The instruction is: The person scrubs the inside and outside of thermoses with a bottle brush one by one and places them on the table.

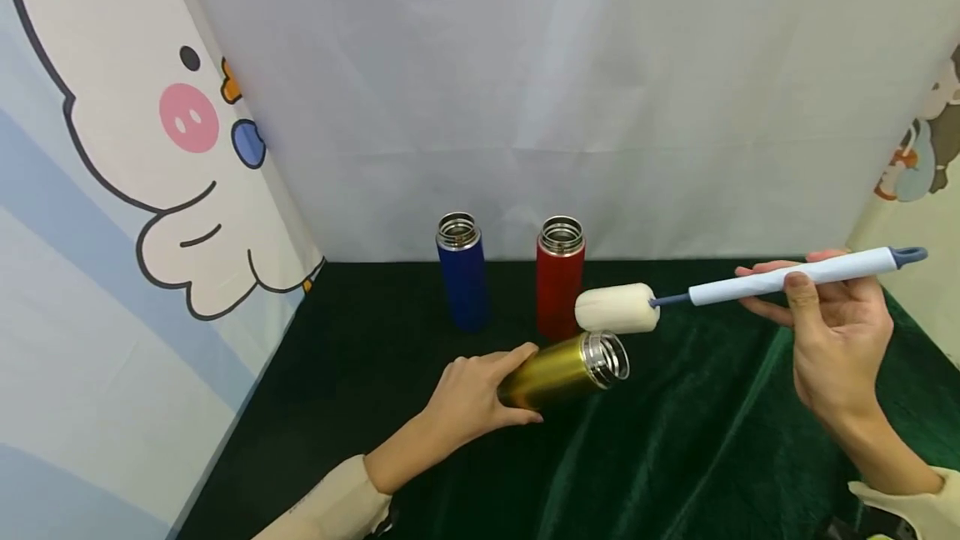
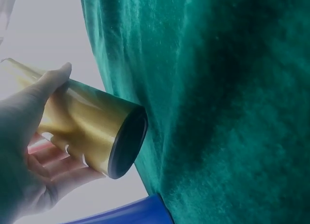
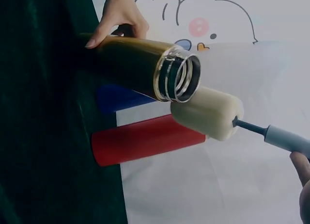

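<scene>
Of bottles there were three: one gold bottle, one blue bottle and one red bottle; of brushes there was one, a sponge brush with a single cream sponge head and a pale blue handle. Two hands were at work, and each one held one thing; the left hand had its fingers wrapped around the gold bottle, with the thumb on one side and the other fingers on the opposite side; the right hand pinched the handle between its thumb and its fingers. The gold bottle was tilted in front of the other two, its open steel mouth turned towards the right hand's side; the sponge head was outside this mouth and just beside it, but whether they touched I cannot tell. The two remaining bottles stood upright on one dark green cloth, the blue to the left of the red, apart from each other, both mouths open; behind them hung a white curtain.
</scene>
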The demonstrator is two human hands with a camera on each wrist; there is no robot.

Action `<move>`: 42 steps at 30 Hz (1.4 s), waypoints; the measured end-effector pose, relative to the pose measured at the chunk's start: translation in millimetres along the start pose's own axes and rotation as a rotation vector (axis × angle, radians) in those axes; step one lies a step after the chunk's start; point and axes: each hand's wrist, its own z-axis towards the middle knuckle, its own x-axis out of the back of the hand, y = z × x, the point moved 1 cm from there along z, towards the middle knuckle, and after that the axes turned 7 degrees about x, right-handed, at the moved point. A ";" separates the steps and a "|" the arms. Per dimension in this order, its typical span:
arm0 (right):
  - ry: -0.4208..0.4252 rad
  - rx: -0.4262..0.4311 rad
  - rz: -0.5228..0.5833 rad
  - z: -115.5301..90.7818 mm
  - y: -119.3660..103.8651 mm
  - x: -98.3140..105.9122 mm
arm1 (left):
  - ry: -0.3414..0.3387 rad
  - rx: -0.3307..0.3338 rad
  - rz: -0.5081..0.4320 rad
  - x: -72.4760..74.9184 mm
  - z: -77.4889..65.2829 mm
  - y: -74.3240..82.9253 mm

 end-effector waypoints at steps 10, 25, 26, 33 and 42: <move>-0.031 -0.036 -0.160 -13.3 -18.8 23.0 | 0.045 0.067 0.021 -3.0 -1.9 -1.7; 0.109 -0.174 -0.064 -31.9 -19.1 33.9 | 0.083 0.063 -0.002 -3.8 -4.3 -4.5; 0.113 -0.188 -0.061 -33.2 -18.8 34.9 | 0.086 0.063 -0.003 -3.3 -4.8 -5.0; 0.072 -0.285 0.159 -39.9 -17.2 35.0 | 0.092 0.132 -0.078 0.0 -7.3 -10.7; 0.146 -0.439 0.250 -37.4 -13.7 23.3 | 0.102 0.177 -0.284 5.3 -14.0 -0.1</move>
